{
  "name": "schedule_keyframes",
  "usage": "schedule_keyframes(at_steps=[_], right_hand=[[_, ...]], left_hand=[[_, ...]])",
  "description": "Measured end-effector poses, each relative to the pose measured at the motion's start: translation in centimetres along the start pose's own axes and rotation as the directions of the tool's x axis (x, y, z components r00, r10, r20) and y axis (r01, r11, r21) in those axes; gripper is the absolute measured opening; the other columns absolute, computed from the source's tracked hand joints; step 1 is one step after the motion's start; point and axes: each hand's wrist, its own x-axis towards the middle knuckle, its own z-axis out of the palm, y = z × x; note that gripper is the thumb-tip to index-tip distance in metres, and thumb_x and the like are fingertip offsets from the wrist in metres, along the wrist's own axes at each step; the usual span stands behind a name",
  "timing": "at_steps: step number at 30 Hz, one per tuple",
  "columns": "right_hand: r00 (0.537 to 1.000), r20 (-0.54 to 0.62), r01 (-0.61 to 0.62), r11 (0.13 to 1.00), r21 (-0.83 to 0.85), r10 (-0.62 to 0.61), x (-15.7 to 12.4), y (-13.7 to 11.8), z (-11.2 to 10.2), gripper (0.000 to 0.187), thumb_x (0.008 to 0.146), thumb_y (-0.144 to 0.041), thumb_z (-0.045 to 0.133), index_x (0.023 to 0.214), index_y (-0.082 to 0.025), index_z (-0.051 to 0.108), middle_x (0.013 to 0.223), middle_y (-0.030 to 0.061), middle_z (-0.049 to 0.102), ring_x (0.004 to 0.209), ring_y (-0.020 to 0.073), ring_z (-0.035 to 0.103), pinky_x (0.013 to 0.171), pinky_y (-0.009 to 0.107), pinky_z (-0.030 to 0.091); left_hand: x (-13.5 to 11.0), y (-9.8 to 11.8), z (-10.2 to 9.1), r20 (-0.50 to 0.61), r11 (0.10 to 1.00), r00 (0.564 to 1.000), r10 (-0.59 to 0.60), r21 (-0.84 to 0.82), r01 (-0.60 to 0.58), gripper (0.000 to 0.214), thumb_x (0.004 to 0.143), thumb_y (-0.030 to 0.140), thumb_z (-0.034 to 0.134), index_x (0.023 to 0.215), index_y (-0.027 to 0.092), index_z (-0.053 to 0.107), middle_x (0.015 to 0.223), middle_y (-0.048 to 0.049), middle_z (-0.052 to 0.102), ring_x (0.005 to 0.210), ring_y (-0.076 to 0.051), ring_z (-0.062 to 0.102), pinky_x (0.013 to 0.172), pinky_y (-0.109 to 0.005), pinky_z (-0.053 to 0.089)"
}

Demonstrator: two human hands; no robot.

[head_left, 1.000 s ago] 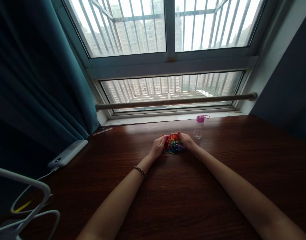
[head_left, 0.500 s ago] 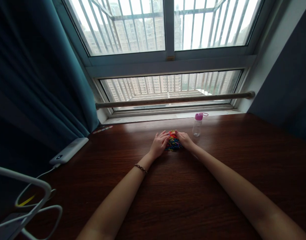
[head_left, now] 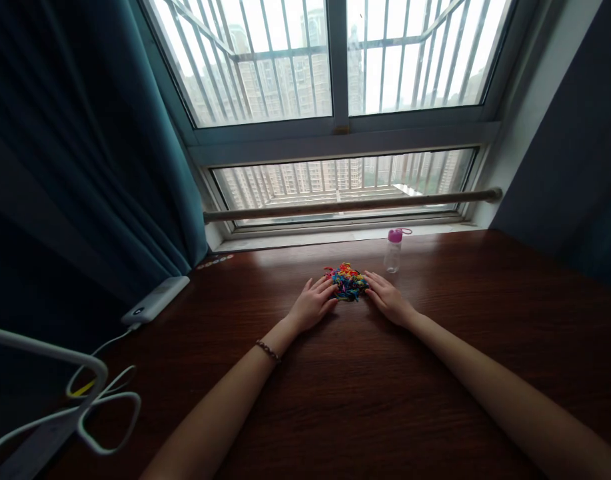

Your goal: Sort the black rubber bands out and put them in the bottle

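Observation:
A heap of small, thin, multicoloured pieces (head_left: 350, 283) lies on the dark wooden table (head_left: 310, 387); they look like bands or strings, too small to tell which. My left hand (head_left: 312, 303) rests at the heap's left side, fingers stretched out and touching its edge. On the opposite side lies my right hand (head_left: 386, 297), flat and with fingers extended, its tips against the heap's right edge. Neither hand grips anything. Behind my right hand stands a clear bottle (head_left: 392, 257) with a pink lid and loop.
A white power bank (head_left: 156, 300) with a white cable (head_left: 110, 341) lies at the left by the blue curtain (head_left: 150, 187). A white curved tube (head_left: 50, 343) rises at the lower left. Beyond the table is a barred window (head_left: 285, 73) with a horizontal rail (head_left: 335, 205).
My hands have moved apart, my right hand shifting right and flattening out from its curled pose. More of the heap shows between them. The camera view has shifted slightly.

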Motion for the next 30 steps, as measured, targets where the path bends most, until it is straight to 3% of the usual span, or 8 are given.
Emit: schedule_keyframes(at_steps=[3,6,10,16,21,24,26,30], right_hand=[[0.996,0.020,0.091,0.996,-0.002,-0.091,0.0,-0.7,-0.4,0.042,0.088,-0.033,0.034,0.129,-0.024,0.038,0.134,0.0032,0.038,0.126,0.0197,0.029,0.103,0.042,0.027],[0.981,0.100,0.170,0.985,-0.011,-0.168,0.0,-1.4,-0.4,0.039,0.086,-0.033,0.038,0.123,-0.024,0.046,0.128,0.0033,0.045,0.123,0.0204,0.034,0.102,0.043,0.028],[0.996,0.019,0.092,0.995,-0.023,-0.092,0.0,-1.3,-0.4,0.034,0.087,-0.030,0.036,0.113,-0.021,0.056,0.119,0.0055,0.054,0.117,0.0204,0.043,0.100,0.043,0.032],[0.994,-0.109,-0.035,0.997,-0.075,0.027,-0.1,-1.0,-0.7,0.036,0.088,-0.030,0.033,0.110,-0.018,0.058,0.119,0.0070,0.054,0.117,0.0212,0.042,0.099,0.041,0.035],[0.999,-0.006,0.051,0.998,0.033,-0.051,-0.1,-1.5,-0.5,0.033,0.086,-0.031,0.036,0.106,-0.020,0.060,0.115,0.0053,0.057,0.114,0.0198,0.046,0.099,0.039,0.034],[0.994,-0.109,0.031,0.991,0.131,-0.016,0.0,-1.6,-0.8,0.032,0.087,-0.030,0.034,0.100,-0.020,0.061,0.112,0.0051,0.058,0.109,0.0183,0.049,0.096,0.036,0.037],[0.947,-0.292,-0.088,0.984,0.156,0.131,0.2,-1.1,-1.3,0.030,0.087,-0.031,0.033,0.093,-0.019,0.060,0.103,0.0074,0.060,0.099,0.0188,0.054,0.090,0.035,0.040],[0.664,-0.619,-0.377,0.903,0.206,0.419,1.2,2.7,-2.0,0.033,0.079,-0.038,0.046,0.101,-0.015,0.047,0.102,0.0129,0.053,0.088,0.0218,0.053,0.078,0.037,0.044]], left_hand=[[0.1,0.4,-0.4,0.034,0.995,0.994,0.103,0.008,-0.103,0.042,0.086,0.036,0.038,0.128,0.027,0.037,0.136,-0.0046,0.035,0.130,-0.020,0.021,0.106,-0.046,0.010],[0.1,0.7,-0.7,0.102,0.982,0.977,0.188,-0.025,-0.186,0.040,0.087,0.034,0.036,0.126,0.027,0.040,0.131,-0.0038,0.042,0.126,-0.017,0.029,0.107,-0.042,0.014],[-0.1,0.6,-0.6,0.062,0.981,0.980,0.188,-0.050,-0.185,0.034,0.088,0.032,0.035,0.116,0.023,0.051,0.122,-0.0048,0.052,0.118,-0.017,0.041,0.104,-0.040,0.024],[-0.4,0.5,-0.3,-0.059,0.981,0.981,0.184,-0.056,-0.187,0.029,0.086,0.027,0.038,0.106,0.020,0.056,0.119,-0.0085,0.053,0.108,-0.020,0.050,0.093,-0.038,0.040],[-0.3,0.5,0.0,-0.044,0.954,0.970,0.241,-0.174,-0.245,0.028,0.086,0.023,0.036,0.106,0.018,0.056,0.107,-0.0089,0.059,0.104,-0.017,0.052,0.092,-0.034,0.043],[-0.3,0.2,0.3,-0.071,0.955,0.975,0.208,-0.198,-0.218,0.028,0.086,0.020,0.036,0.107,0.018,0.055,0.109,-0.0089,0.057,0.105,-0.017,0.051,0.093,-0.034,0.043],[-0.4,-0.1,0.6,-0.088,0.961,0.980,0.176,-0.200,-0.190,0.029,0.086,0.019,0.035,0.108,0.018,0.054,0.111,-0.0086,0.056,0.104,-0.016,0.052,0.091,-0.032,0.045],[-0.5,-0.5,1.1,-0.100,0.968,0.984,0.149,-0.190,-0.166,0.031,0.086,0.016,0.034,0.111,0.019,0.051,0.116,-0.0082,0.052,0.105,-0.015,0.052,0.091,-0.030,0.045]])
